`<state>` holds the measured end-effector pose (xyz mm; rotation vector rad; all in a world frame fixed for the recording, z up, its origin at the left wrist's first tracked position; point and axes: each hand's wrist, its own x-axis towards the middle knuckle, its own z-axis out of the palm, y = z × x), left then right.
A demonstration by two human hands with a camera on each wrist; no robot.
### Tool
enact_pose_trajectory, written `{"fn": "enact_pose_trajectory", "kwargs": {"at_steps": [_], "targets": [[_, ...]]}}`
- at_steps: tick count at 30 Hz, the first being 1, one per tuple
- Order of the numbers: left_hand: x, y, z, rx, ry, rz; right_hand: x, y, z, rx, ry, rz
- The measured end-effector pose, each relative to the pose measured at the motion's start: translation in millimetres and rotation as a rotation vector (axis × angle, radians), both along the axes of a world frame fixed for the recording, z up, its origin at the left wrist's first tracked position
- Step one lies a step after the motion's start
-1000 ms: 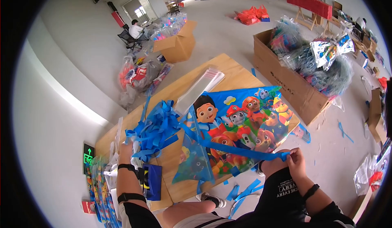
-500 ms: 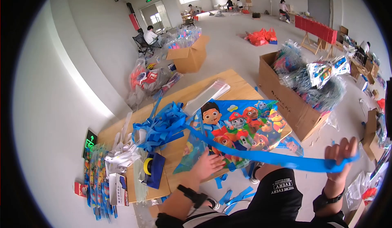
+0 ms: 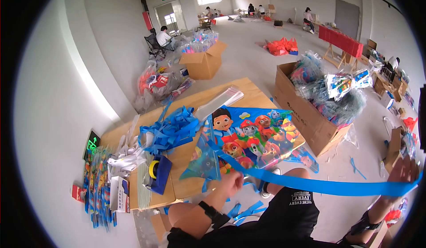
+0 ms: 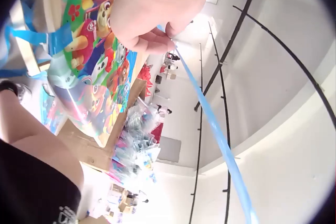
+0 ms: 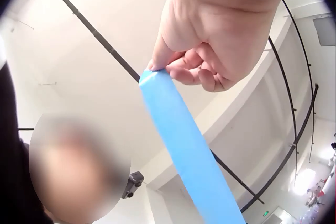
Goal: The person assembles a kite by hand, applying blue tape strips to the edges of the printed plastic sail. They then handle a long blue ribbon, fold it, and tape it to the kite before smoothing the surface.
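Note:
A long blue ribbon [image 3: 328,186] stretches across the front of the table in the head view. My right hand [image 3: 400,177] is far out to the right and pinches its end between thumb and fingers, as the right wrist view of the ribbon [image 5: 181,140] shows. My left hand [image 3: 231,184] is at the table's front edge; in the left wrist view its fingertips pinch the ribbon [image 4: 214,121], which runs taut away from them. Beside that hand lie shiny triangular pennants [image 3: 246,132] printed with cartoon dogs and a boy. A tangled heap of blue ribbon [image 3: 171,130] lies farther left.
A blue tape dispenser [image 3: 162,174] and white strips [image 3: 126,161] are on the wooden table [image 3: 186,168]'s left side. Clear plastic sleeves [image 3: 219,103] lie at the back. A large cardboard box [image 3: 301,110] of bagged goods stands right of the table. Ribbon scraps [image 3: 244,210] litter the floor.
My left hand has left the ribbon heap and come to the ribbon at the table's front edge. My right hand has moved far right and up, drawing the ribbon out with it.

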<state>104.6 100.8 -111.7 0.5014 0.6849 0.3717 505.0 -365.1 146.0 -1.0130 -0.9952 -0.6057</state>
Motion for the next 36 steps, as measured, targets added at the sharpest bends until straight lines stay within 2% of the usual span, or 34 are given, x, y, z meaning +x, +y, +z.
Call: {"fn": "enact_pose_trajectory", "kwargs": {"at_steps": [1,2,3,4,5,6,8,10,11,13,14,16,18,20,21,23,24,26,28,30,31,33,36], "targets": [[-13,-14,-8,0.139,0.175,-0.322,11,1,-10,0.093,0.173,0.322],[-21,-29,9,0.28,0.347,-0.646,6,19,-6,0.19,0.345,0.641],[-28,-43,25,0.49,0.481,-0.889,-8,43,-15,0.174,0.457,0.639],[-33,-60,67,0.705,0.611,-1.131,-54,94,-4,0.158,0.571,0.636],[-35,-63,81,0.824,0.681,-1.222,-79,128,3,-0.031,0.538,0.828],[-35,-69,89,0.815,0.679,-1.231,-104,156,8,-0.228,0.499,1.017],[-35,-80,105,1.425,0.562,-0.491,-154,198,-7,-0.476,0.516,1.035],[-28,-95,164,1.11,-0.003,-0.089,-187,220,-16,-0.824,0.606,1.348],[-27,-103,188,1.103,-0.001,-0.087,-201,231,-29,-0.95,0.652,1.453],[-29,-116,218,1.345,-0.106,-0.003,-231,246,-52,-1.136,0.713,1.63],[-33,-117,214,1.342,-0.1,-0.001,-243,251,-58,-1.193,0.724,1.703],[-42,-114,198,1.294,-0.267,-0.094,-252,257,-73,-1.188,0.763,1.778],[-48,-119,185,1.215,-0.299,-0.064,-256,262,-76,-1.181,0.805,1.851],[-52,-125,182,1.049,-0.293,0.066,-258,266,-71,-1.237,0.764,1.806],[-54,-125,181,1.044,-0.291,0.067,-262,269,-71,-1.24,0.769,1.807],[-59,-120,181,1.343,0.048,0.174,-272,275,-72,-0.947,0.418,1.259],[-61,-120,184,1.34,0.048,0.176,-271,275,-68,-0.951,0.418,1.259],[-65,-123,200,1.277,0.313,0.132,-267,275,-55,-0.976,0.184,1.141],[-64,-118,190,1.204,0.261,0.181,-272,275,-59,-0.943,0.203,1.124],[-63,-115,185,1.129,0.208,0.228,-272,276,-75,-1.117,0.325,1.099],[-62,-115,186,1.071,0.177,0.255,-274,276,-81,-1.12,0.324,1.097],[-61,-115,186,1.011,0.147,0.282,-277,277,-89,-1.134,0.522,1.166],[-63,-113,177,0.923,0.099,0.267,-280,278,-93,-1.084,0.636,1.224]]}}
